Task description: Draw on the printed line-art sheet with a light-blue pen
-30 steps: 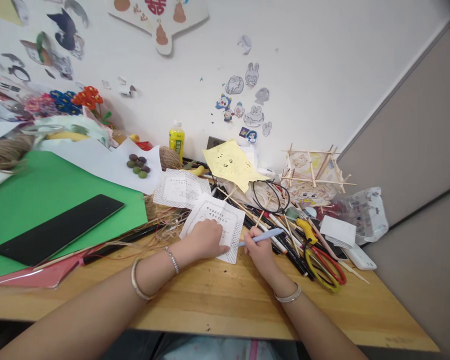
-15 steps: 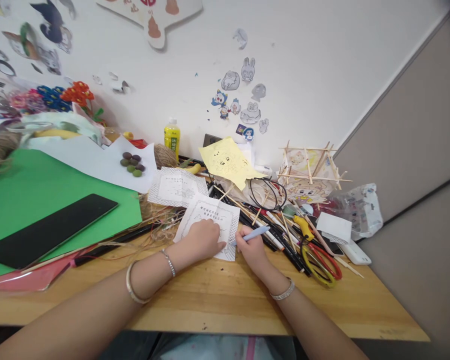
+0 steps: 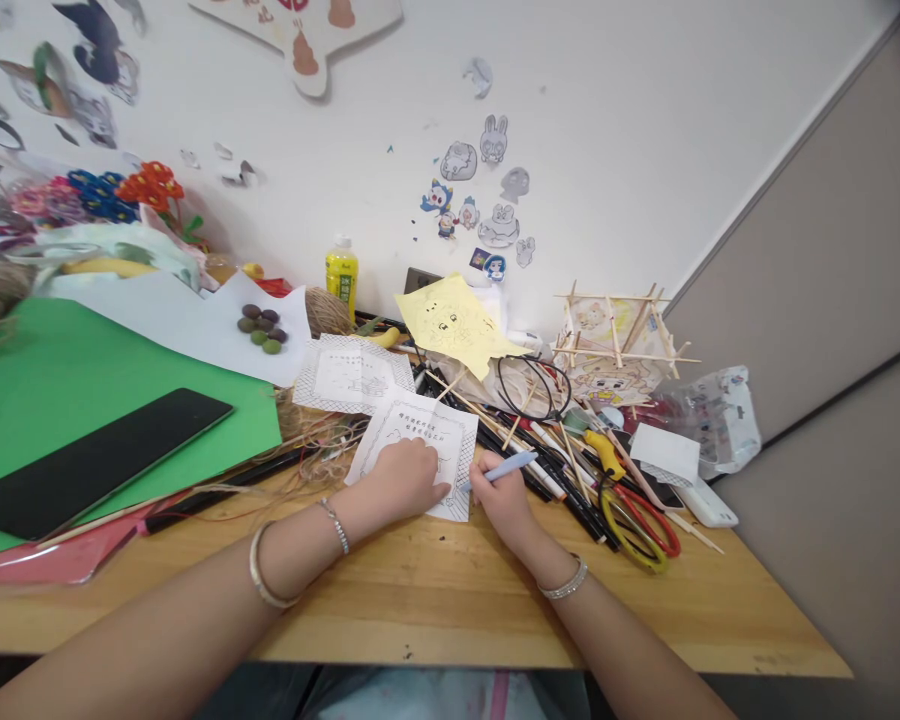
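Note:
A light blue pen (image 3: 511, 466) is gripped in my right hand (image 3: 499, 498), its tip touching the right border of a white paper sheet (image 3: 461, 432). The sheet bears a patterned border, line drawings and handwritten characters. On its middle rests my left hand (image 3: 405, 477), fingers curled in and thumb pointing toward the pen tip, pressing the paper to the table. The left hand covers part of the drawing. A second drawn sheet (image 3: 352, 372) lies behind and to the left, partly beneath the first.
Several pens and markers (image 3: 544, 470) are heaped right of the sheet, near scissors (image 3: 637, 530). A black tablet-like slab (image 3: 105, 465) lies on green paper (image 3: 82, 360). A yellow bottle (image 3: 341, 278) stands by the wall, and a stick-framed paper lantern (image 3: 615, 350) at the back right.
The view has shifted very slightly. Both hands and the pen stay in nearly the same place on the sheet.

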Available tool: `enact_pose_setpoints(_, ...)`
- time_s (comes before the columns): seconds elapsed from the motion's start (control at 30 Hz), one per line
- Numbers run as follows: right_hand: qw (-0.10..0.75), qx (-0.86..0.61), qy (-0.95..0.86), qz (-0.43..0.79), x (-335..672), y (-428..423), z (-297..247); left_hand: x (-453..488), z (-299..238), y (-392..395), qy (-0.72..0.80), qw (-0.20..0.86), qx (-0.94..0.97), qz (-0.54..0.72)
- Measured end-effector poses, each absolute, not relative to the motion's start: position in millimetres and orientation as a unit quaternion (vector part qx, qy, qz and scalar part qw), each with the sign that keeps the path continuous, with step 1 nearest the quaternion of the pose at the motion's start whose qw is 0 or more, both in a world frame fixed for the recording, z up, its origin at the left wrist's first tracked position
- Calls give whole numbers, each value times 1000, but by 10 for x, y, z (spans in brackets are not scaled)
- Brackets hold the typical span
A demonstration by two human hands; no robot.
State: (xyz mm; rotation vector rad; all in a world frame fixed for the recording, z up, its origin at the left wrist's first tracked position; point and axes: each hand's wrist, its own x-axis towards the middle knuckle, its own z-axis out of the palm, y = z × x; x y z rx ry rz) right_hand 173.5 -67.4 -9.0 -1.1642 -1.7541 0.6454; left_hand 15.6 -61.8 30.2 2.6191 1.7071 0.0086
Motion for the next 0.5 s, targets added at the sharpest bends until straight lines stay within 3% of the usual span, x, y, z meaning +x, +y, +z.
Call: enact_pose_setpoints(0.5,462,-469,-707,259,1743,-683,-101,156,306,-620,545,10,839,2)
